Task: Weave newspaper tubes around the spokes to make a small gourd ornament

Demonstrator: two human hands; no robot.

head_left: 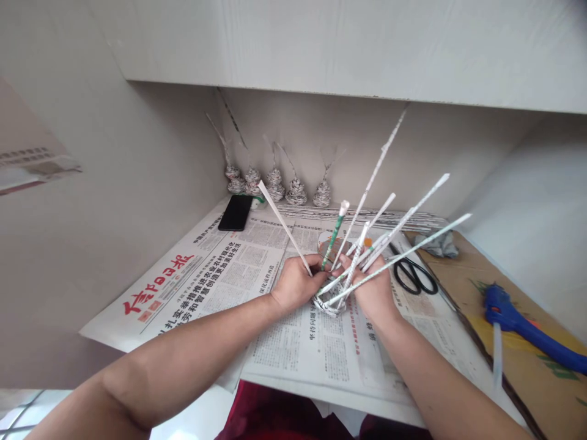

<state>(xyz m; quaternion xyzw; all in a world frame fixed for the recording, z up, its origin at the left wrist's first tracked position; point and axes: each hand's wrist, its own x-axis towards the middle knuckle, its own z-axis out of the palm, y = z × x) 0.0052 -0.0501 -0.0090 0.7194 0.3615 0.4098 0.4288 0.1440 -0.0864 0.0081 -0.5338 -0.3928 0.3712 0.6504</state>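
Note:
Between my hands a small woven piece of rolled newspaper [331,307] rests on the newspaper-covered table. Several long paper sticks [409,221] fan up and outward from it, one with a green stretch [336,239]. My left hand [298,282] is closed at the left side of the piece, its thumb and fingers around the base of a white stick [283,226]. My right hand [373,287] is closed on the right side, fingers among the sticks where they meet the weave. The fingertips of both hands are partly hidden by the sticks.
Several finished woven paper gourds [296,191] stand along the back wall, beside a black phone [235,212]. Rolled paper sticks [403,219] lie behind. Black-handled scissors [415,275], a blue glue gun [513,318] and cardboard [463,263] are on the right. A shelf panel [321,49] overhangs.

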